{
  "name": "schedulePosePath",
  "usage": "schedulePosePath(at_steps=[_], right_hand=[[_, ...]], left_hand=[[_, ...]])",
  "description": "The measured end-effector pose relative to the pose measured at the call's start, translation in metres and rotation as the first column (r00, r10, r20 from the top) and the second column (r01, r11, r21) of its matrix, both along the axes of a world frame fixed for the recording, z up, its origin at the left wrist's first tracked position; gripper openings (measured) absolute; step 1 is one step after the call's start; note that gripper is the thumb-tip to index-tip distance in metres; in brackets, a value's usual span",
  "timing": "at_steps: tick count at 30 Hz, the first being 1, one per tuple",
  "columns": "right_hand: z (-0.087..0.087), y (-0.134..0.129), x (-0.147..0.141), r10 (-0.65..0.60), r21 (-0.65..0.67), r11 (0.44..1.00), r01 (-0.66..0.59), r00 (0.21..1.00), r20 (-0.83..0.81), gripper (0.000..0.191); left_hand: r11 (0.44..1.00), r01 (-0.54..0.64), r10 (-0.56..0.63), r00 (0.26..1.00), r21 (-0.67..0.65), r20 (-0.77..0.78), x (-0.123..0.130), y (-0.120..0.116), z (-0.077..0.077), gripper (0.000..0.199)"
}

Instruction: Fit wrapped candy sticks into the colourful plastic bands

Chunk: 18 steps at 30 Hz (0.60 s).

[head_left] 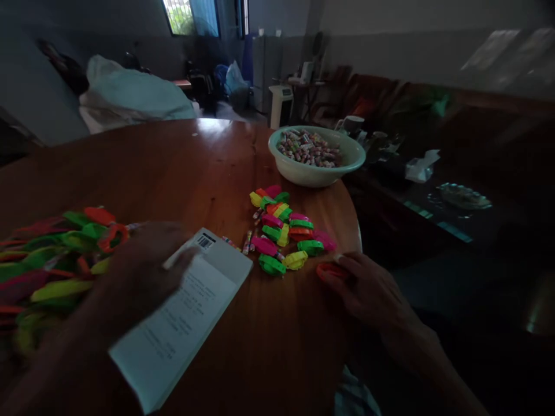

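Observation:
My right hand (pixel 368 289) is at the table's right edge, its fingers and thumb closed on an orange plastic band (pixel 329 270) bent into a loop. Motion blurs my left hand (pixel 150 263), which is over the upper left side of a stack of white printed sheets (pixel 186 315) with a barcode; whether it grips them is unclear. Between the hands lies a small heap of looped plastic bands (pixel 284 228) in pink, green, yellow and orange. Wrapped candy rolls (pixel 247 242) are beside them. A larger pile of bright bands (pixel 56 266) spreads at the left, partly behind my left arm.
A pale green basin (pixel 310 173) full of wrapped candy rolls (pixel 310 149) stands near the far right edge of the round wooden table (pixel 182 173). Beyond that edge is a low dark table with a tissue pack (pixel 421 167) and a mug (pixel 350 124). A covered bulky shape (pixel 130 92) is behind.

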State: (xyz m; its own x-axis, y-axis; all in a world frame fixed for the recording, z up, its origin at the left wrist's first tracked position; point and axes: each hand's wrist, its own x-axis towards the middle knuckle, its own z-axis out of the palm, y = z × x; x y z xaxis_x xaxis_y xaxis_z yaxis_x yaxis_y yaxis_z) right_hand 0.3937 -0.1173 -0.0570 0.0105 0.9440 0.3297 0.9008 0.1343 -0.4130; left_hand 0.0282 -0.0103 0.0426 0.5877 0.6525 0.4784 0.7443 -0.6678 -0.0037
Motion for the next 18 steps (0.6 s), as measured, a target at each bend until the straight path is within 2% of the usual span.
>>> schedulePosePath(at_steps=[3, 6, 10, 12, 14, 15, 16, 18], right_hand=[[-0.016, -0.009, -0.015, -0.021, 0.036, 0.999, 0.023, 0.999, -0.031, 0.023], [-0.022, -0.014, -0.035, 0.007, 0.139, 0.990, 0.005, 0.996, -0.090, 0.021], [-0.021, -0.020, -0.057, 0.026, 0.253, 0.967, 0.021, 0.983, -0.180, 0.017], [-0.020, -0.020, -0.067, 0.058, 0.316, 0.949, 0.002, 0.982, -0.179, 0.024], [-0.021, -0.016, -0.079, 0.091, 0.384, 0.923, -0.025, 0.984, -0.154, 0.032], [-0.021, -0.014, -0.086, 0.105, 0.420, 0.907, -0.031, 0.983, -0.153, 0.034], [-0.021, -0.012, -0.093, 0.124, 0.459, 0.888, -0.037, 0.979, -0.161, 0.035], [-0.016, -0.007, -0.107, 0.197, 0.520, 0.852, -0.064, 0.959, -0.205, 0.040]], left_hand=[[0.981, 0.111, -0.127, 0.988, -0.162, -0.087, 0.041, -0.023, -0.012, 0.014], [0.902, 0.169, -0.199, 0.979, -0.396, -0.036, 0.079, -0.043, -0.028, 0.015], [0.773, 0.163, -0.113, 0.986, -0.613, 0.120, 0.105, -0.058, -0.040, 0.017], [0.683, 0.187, -0.031, 0.973, -0.706, 0.228, 0.112, -0.064, -0.042, 0.028], [0.599, 0.228, 0.048, 0.947, -0.767, 0.318, 0.117, -0.070, -0.042, 0.030], [0.581, 0.240, 0.087, 0.932, -0.778, 0.352, 0.119, -0.073, -0.041, 0.029], [0.588, 0.244, 0.124, 0.915, -0.771, 0.384, 0.120, -0.076, -0.040, 0.028], [0.653, 0.221, 0.180, 0.884, -0.725, 0.432, 0.116, -0.078, -0.037, 0.025]])
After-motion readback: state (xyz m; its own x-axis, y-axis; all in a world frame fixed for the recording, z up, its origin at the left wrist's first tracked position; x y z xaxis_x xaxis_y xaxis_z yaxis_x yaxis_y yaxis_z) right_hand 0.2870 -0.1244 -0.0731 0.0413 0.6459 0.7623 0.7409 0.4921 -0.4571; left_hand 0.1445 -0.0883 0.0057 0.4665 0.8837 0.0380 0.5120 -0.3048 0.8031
